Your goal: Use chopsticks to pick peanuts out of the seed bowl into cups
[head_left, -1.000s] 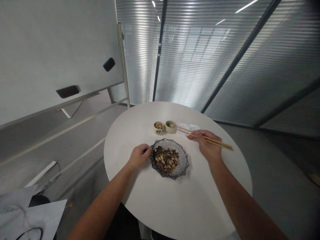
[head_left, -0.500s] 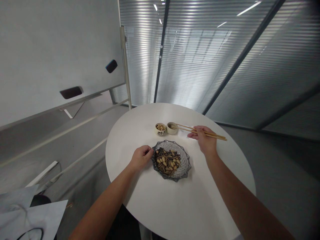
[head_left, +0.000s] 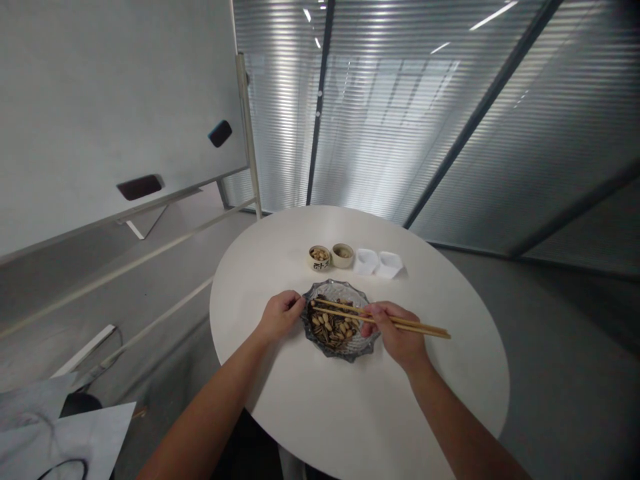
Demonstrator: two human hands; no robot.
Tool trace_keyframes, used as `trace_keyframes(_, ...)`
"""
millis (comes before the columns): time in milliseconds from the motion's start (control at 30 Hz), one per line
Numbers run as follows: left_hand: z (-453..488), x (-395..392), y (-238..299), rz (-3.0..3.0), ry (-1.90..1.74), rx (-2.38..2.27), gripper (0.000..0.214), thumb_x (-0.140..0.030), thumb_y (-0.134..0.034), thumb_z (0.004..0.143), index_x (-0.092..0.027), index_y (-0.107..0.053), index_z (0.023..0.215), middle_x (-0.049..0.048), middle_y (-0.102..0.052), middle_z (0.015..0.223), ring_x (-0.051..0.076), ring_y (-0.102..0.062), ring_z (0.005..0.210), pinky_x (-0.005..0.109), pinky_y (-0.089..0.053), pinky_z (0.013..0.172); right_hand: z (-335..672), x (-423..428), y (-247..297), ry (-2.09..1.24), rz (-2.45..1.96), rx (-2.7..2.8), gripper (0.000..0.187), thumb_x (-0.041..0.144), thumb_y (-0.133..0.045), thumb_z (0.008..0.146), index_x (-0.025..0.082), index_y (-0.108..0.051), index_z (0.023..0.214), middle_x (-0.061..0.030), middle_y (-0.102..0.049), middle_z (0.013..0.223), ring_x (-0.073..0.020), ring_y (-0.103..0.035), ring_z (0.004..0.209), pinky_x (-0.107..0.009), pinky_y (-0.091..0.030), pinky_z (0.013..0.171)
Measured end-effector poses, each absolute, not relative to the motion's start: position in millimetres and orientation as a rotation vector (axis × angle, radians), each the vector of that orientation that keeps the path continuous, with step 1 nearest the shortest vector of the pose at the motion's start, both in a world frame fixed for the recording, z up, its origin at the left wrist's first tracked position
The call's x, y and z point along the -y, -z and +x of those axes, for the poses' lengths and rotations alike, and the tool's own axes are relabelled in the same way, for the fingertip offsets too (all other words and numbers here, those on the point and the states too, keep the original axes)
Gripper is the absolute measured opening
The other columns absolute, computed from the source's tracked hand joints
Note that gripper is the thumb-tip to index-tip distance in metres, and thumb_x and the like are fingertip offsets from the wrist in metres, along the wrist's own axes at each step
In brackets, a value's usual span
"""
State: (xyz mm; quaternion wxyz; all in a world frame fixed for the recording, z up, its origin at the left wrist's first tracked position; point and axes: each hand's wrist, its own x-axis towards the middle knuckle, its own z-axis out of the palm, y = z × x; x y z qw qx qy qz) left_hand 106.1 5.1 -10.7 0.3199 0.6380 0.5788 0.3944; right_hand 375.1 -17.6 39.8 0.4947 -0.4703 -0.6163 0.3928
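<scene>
Right hand (head_left: pixel 395 333), fingers pinched narrow around chopsticks (head_left: pixel 420 327), has moved from the plate's 2 o'clock to across the plate (head_left: pixel 341 356) of seeds (head_left: pixel 330 328); left hand (head_left: pixel 280 317), fingers curled, lies at 9 o'clock.

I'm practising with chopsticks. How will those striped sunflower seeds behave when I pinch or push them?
The striped sunflower seeds are probably light and stiff. Their narrow, smooth-looking hulls may slip from the wooden chopsticks. Lying in a loose pile in the glass dish, they will likely shift against each other when nudged.

whiteboard (head_left: pixel 115 100) | blinded glass partition (head_left: pixel 375 113) | round white table (head_left: pixel 320 413) | paper sheets (head_left: pixel 65 433)
</scene>
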Motion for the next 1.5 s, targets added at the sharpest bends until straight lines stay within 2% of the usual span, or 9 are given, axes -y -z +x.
trace_keyframes(267,104.9,-6.2,12.6,1.705,-1.037,-1.504,0.033,-0.044,-0.051,0.092,-0.019,-0.065,0.076,-0.0005,-0.057,0.068,0.014,-0.051,0.067,0.025,-0.038,0.061,364.1,14.3,-33.1,-1.08,-1.139,1.363,0.04,0.06,-0.072,0.085,0.021,-0.077,0.083,-0.0085,-0.079,0.071,-0.0281,-0.078,0.061,-0.039,-0.068,0.059)
trace_keyframes(500,105.3,-5.3,11.1,1.692,-1.028,-1.524,0.034,-0.045,-0.051,0.092,-0.019,-0.066,0.075,-0.0006,-0.058,0.067,0.014,-0.05,0.066,0.024,-0.038,0.06,367.5,12.6,-27.8,-1.069,-1.162,1.368,0.038,0.059,-0.073,0.085,0.02,-0.078,0.085,-0.0083,-0.08,0.075,-0.0303,-0.079,0.065,-0.042,-0.069,0.064)
trace_keyframes(700,105.4,-5.1,10.3,1.706,-1.038,-1.525,0.033,-0.044,-0.051,0.092,-0.019,-0.066,0.076,-0.0003,-0.059,0.067,0.014,-0.052,0.066,0.025,-0.038,0.062,368.3,11.6,-29.3,-1.048,-1.156,1.328,0.035,0.056,-0.073,0.086,0.021,-0.078,0.082,-0.0073,-0.08,0.072,-0.0308,-0.079,0.064,-0.042,-0.069,0.062)
trace_keyframes(967,105.2,-6.2,12.9,1.698,-1.037,-1.519,0.034,-0.045,-0.051,0.092,-0.019,-0.066,0.076,-0.0004,-0.059,0.067,0.014,-0.052,0.065,0.024,-0.039,0.061,384.0,4.9,-48.9,-0.882,-1.081,1.128,0.033,0.05,-0.075,0.086,0.018,-0.077,0.081,-0.0079,-0.079,0.07,-0.028,-0.078,0.061,-0.042,-0.07,0.062)
trace_keyframes(1167,105.8,-5.6,9.9,1.696,-1.047,-1.514,0.032,-0.044,-0.052,0.091,-0.019,-0.064,0.073,-0.0006,-0.058,0.066,0.014,-0.051,0.066,0.024,-0.038,0.061,398.8,-63.0,-73.8,-0.721,-1.03,1.079,0.041,0.053,-0.08,0.081,0.014,-0.072,0.083,-0.0078,-0.078,0.071,-0.025,-0.078,0.059,-0.039,-0.07,0.062)
trace_keyframes(1367,104.2,-5.3,5.4,1.741,-1.038,-1.515,0.035,-0.044,-0.051,0.092,-0.019,-0.063,0.071,0.0001,-0.059,0.067,0.015,-0.052,0.068,0.025,-0.039,0.062,394.2,-121.7,-69.9,-0.79,-1.1,1.098,0.05,0.058,-0.086,0.068,0.015,-0.068,0.084,-0.006,-0.074,0.064,-0.0228,-0.074,0.05,-0.034,-0.067,0.052)
trace_keyframes(1500,104.3,-5.6,5.2,1.749,-1.049,-1.508,0.033,-0.042,-0.051,0.092,-0.019,-0.062,0.07,-0.0003,-0.059,0.067,0.014,-0.052,0.067,0.025,-0.039,0.062,393.1,-128.4,-64.6,-0.767,-1.108,1.15,0.05,0.061,-0.081,0.073,0.015,-0.066,0.082,-0.0051,-0.073,0.063,-0.02,-0.072,0.048,-0.029,-0.064,0.047)
